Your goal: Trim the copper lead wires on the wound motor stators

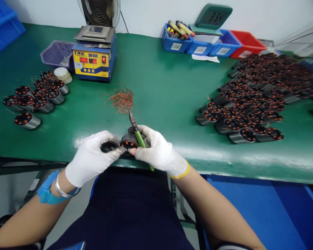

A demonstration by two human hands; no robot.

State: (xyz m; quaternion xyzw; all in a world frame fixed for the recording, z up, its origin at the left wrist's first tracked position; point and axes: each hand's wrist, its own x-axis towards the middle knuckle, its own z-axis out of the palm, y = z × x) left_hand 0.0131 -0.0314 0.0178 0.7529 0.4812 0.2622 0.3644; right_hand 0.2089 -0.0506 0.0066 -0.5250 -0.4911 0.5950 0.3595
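1. A wound stator (128, 141), a dark metal ring with copper coils inside, sits at the near edge of the green surface (161, 93), held between the fingertips of both gloved hands.
2. The left hand (92, 158) has its fingers closed narrowly on the stator's left side, the soiled fingertips (119, 149) touching the rim.
3. The right hand (159, 152) presses its thumb against the stator's right side; the remaining fingers are wrapped around green-handled cutters (139, 137).
4. The cutters' tip points away from the person, rising just beyond the fingers; whether the blades are apart or together cannot be told, as they are too small.
5. Beyond the cutter tip lies a loose pile of copper wire offcuts (121, 99).
6. Well apart to the left of the fingers stands a small cluster of stators (35, 99); well apart to the right lies a large batch of stators (253, 97) in rows.
7. Farther beyond the offcuts sits a blue and yellow solder pot (95, 57) with red digits lit, a clear plastic scoop (56, 52) just beside it.
8. At the far edge of the surface stand blue bins (198, 43) and a red bin (246, 43), with a green timer (214, 16) behind them.
9. The left wrist carries a blue strap (48, 191) and a metal bangle (62, 189).
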